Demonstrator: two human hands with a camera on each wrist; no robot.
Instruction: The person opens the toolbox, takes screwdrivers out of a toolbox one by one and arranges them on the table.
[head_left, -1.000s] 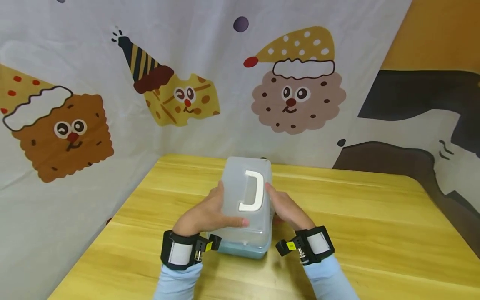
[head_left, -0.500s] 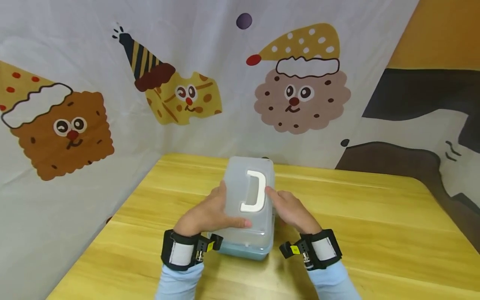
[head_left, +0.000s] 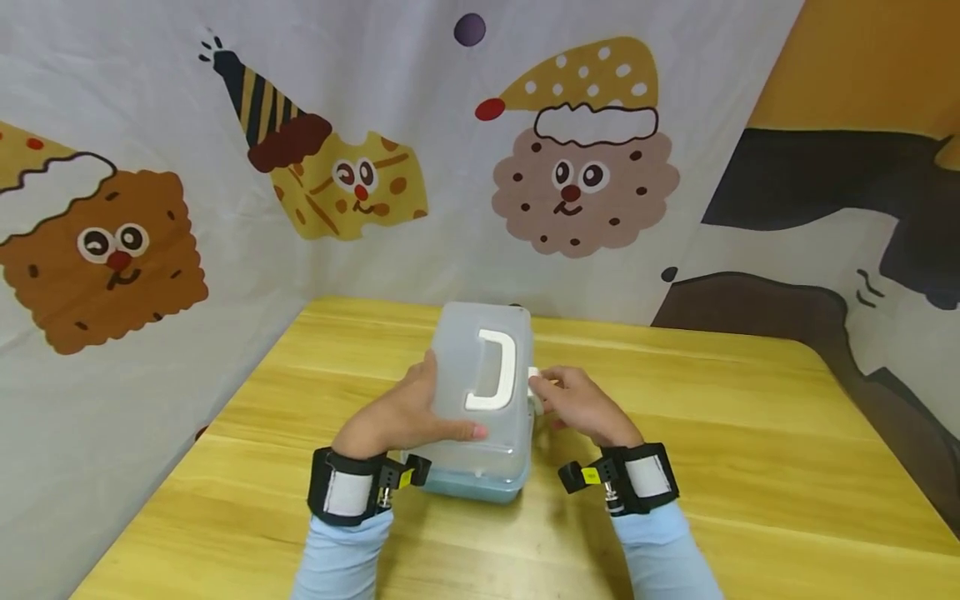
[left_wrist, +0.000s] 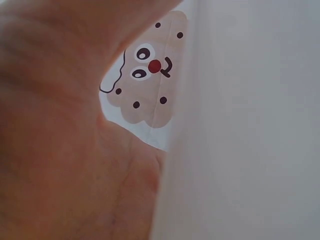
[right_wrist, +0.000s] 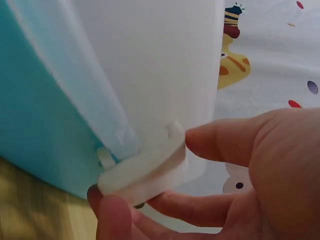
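A storage box (head_left: pixel 480 487) with a teal base and a frosted translucent lid (head_left: pixel 457 333) stands on the table. A white carry handle (head_left: pixel 507 371) lies flat on the lid. My left hand (head_left: pixel 397 417) rests at the lid's left side, thumb stretched across the top near the front; its other fingers are mostly hidden behind the lid. At the right side, my right hand (head_left: pixel 585 408) pinches a white latch (right_wrist: pixel 145 167). In the right wrist view the thumb touches one edge of the latch and fingers lie under the other. The latch tilts outward from the box wall.
The wooden table (head_left: pixel 720 433) extends around the box. A white cloth (head_left: pixel 375 267) printed with cartoon biscuits and cheese hangs behind and to the left. Each wrist carries a black strap (head_left: pixel 641 479) with a small camera mount.
My right thumb has moved off the lid's edge and down to the latch, which now sticks out at the right side. The left hand keeps its place on the lid; the head view has shifted slightly.
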